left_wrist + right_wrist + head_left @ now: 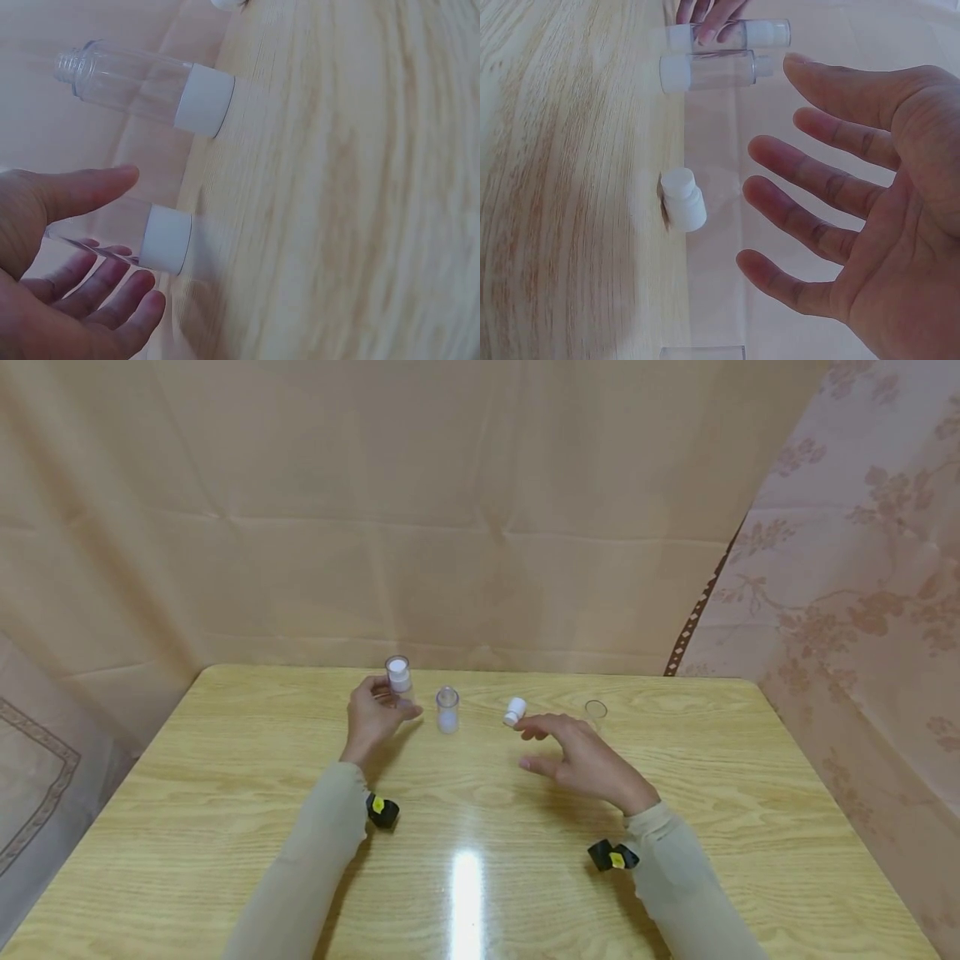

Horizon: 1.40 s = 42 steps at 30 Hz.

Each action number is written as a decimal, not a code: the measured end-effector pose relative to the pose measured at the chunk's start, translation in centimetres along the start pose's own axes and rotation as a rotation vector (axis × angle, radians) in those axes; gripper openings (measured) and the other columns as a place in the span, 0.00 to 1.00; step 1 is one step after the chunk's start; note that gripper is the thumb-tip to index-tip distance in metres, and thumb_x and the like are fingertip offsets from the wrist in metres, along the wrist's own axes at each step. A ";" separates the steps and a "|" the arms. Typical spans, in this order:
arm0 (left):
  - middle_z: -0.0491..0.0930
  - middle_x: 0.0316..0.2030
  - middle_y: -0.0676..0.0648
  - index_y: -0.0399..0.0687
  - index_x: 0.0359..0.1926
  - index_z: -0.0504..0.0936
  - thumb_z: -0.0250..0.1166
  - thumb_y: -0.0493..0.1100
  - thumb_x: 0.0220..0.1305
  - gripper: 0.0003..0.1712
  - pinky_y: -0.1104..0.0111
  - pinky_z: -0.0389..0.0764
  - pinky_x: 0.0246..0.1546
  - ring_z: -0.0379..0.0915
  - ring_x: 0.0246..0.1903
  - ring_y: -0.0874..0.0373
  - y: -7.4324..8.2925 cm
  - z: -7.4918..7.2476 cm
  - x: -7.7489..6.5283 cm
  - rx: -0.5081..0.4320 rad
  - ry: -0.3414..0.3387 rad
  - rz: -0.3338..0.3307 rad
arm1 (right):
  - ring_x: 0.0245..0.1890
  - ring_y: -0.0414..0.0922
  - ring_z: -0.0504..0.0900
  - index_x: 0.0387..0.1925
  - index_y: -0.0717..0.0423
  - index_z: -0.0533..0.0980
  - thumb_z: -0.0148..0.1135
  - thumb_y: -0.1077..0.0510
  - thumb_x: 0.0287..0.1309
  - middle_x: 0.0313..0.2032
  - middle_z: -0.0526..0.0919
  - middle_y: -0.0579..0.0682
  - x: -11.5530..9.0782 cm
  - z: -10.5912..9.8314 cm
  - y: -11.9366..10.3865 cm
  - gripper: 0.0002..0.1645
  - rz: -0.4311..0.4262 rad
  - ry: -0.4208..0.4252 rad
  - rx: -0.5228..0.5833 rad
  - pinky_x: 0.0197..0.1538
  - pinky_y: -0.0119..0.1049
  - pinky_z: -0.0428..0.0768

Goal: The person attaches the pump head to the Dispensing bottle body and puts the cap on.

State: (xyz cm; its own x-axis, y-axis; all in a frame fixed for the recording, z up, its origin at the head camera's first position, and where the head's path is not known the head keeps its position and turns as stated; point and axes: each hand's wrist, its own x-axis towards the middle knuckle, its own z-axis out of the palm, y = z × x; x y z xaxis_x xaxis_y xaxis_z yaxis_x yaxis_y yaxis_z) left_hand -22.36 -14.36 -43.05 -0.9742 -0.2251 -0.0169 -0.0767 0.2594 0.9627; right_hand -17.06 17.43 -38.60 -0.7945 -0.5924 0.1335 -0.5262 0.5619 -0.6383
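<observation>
My left hand (375, 720) is around an upright clear bottle with a white top (399, 675) and white base (166, 239), thumb on one side and fingers loosely curved on the other; firm contact is not visible. Beside it stands a second clear bottle (139, 82) with a bare threaded neck and white base. My right hand (581, 760) hovers with spread, relaxed fingers and nothing between them. Nearest to it, a small white bottle (683, 201) lies on its side, its narrower capped end (678, 180) pointing toward the left and front.
A clear cylindrical cap (596, 710), its rim showing as a dark ring, is at the back right of the wood-grain table (420, 868). A beige cloth (450, 527) hangs behind the table's rear edge, and a floral cloth (862, 568) covers the right side.
</observation>
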 end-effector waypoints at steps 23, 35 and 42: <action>0.69 0.65 0.35 0.33 0.67 0.67 0.77 0.34 0.56 0.41 0.51 0.67 0.66 0.64 0.64 0.40 0.4 -1.0 -3.5 0.057 0.098 0.053 | 0.54 0.57 0.79 0.61 0.55 0.77 0.70 0.56 0.64 0.53 0.83 0.57 0.2 0.4 -0.4 0.25 -0.022 -0.014 -0.017 0.57 0.58 0.77; 0.79 0.50 0.31 0.28 0.54 0.75 0.77 0.32 0.54 0.28 0.52 0.80 0.53 0.77 0.50 0.37 1.4 1.6 -6.9 0.123 0.012 0.148 | 0.47 0.54 0.82 0.61 0.57 0.78 0.70 0.55 0.64 0.50 0.84 0.57 0.1 0.6 -0.1 0.25 0.020 0.066 -0.098 0.48 0.51 0.82; 0.76 0.59 0.31 0.27 0.62 0.72 0.76 0.35 0.58 0.35 0.50 0.78 0.57 0.75 0.56 0.36 1.2 3.3 -6.5 0.169 -0.047 0.147 | 0.44 0.51 0.83 0.57 0.60 0.79 0.70 0.54 0.64 0.49 0.85 0.56 -0.1 0.5 0.4 0.23 0.073 0.103 -0.170 0.44 0.48 0.83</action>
State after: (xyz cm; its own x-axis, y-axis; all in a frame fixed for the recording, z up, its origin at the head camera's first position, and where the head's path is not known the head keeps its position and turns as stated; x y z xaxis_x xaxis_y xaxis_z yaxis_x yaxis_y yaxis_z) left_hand -16.79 -9.47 -42.64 -0.9860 -0.1305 0.1034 0.0357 0.4408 0.8969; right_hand -17.07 17.39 -39.27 -0.8547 -0.4891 0.1741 -0.5026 0.6955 -0.5135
